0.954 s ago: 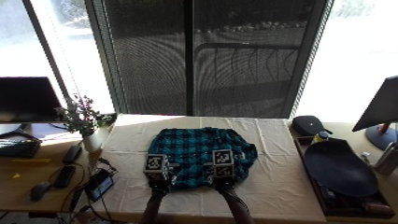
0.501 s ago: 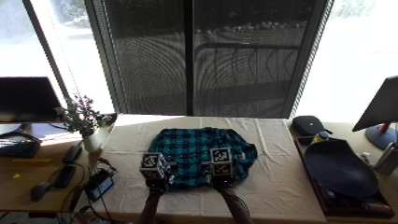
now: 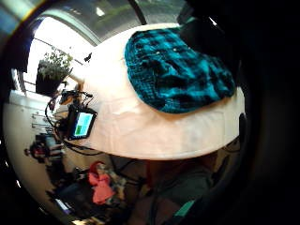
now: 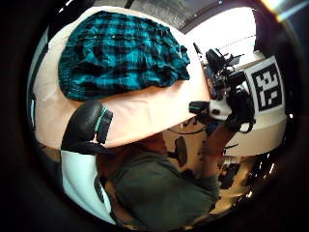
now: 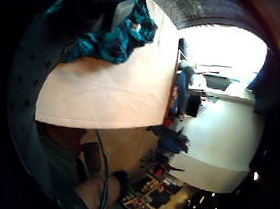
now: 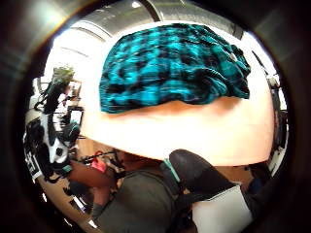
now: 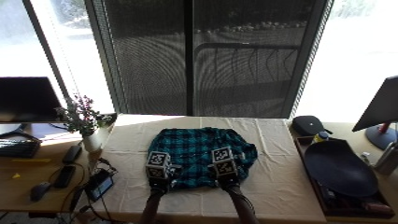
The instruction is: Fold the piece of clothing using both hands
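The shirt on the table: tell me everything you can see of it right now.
The shirt is teal and black plaid cloth, lying rumpled and roughly spread in a rounded heap on the white tablecloth, near the table's middle. Small buttons show on it. The left hand and right hand are over its near edge; whether they touch it cannot be seen.

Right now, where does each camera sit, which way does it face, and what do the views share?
Outside view: above and behind the person, facing the window; teal plaid shirt on table, left hand, right hand.
Left little-finger palm view: faces the shirt and table edge.
Left thumb palm view: shirt, torso, a gloved hand.
Right little-finger palm view: shirt corner, tabletop.
Right thumb palm view: shirt, torso.
All share the shirt.
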Demonstrator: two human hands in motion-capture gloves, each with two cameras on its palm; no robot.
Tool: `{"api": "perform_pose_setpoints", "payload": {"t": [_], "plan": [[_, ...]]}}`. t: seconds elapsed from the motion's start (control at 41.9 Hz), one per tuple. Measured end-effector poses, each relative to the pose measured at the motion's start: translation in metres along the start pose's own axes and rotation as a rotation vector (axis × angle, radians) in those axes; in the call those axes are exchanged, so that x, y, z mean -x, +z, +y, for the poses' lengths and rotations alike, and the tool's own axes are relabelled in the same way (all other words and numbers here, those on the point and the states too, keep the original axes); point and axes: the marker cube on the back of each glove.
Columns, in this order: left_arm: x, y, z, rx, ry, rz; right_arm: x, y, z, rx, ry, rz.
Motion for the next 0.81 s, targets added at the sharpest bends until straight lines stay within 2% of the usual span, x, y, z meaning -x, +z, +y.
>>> {"api": "perform_pose_setpoints", "payload": {"t": [0.095,0.262,0.334,0.453,0.501,0.549,0.597,0.644,0.716,0.811], "plan": [[-0.005,0.034,-0.013,0.106,0.021,0.003,-0.015,0.023,-0.014,0.032,0.041,0.019],[-0.001,0.093,-0.023,0.273,-0.016,0.037,-0.027,0.080,-0.045,0.114,0.077,-0.092],[-0.003,0.094,-0.011,0.356,-0.023,0.091,-0.030,0.083,-0.043,0.098,0.080,-0.103],[0.003,0.104,-0.010,0.370,-0.033,0.061,-0.026,0.099,-0.060,0.026,0.030,-0.152],[0.002,0.104,-0.011,0.337,-0.024,0.043,-0.024,0.104,-0.067,-0.020,0.014,-0.185],[0.004,0.105,-0.023,0.203,-0.002,-0.003,-0.021,0.107,-0.070,-0.072,-0.001,-0.232],[0.012,0.111,-0.040,0.057,0.019,-0.066,-0.021,0.106,-0.077,-0.180,-0.008,-0.258],[0.017,0.122,-0.050,0.007,0.033,-0.091,-0.021,0.110,-0.089,-0.286,-0.016,-0.266],[0.019,0.128,-0.056,0.001,0.060,-0.084,-0.017,0.131,-0.093,-0.254,-0.060,-0.287],[0.020,0.104,-0.046,0.029,0.120,-0.110,-0.015,0.122,-0.060,-0.182,-0.153,-0.272]]}}
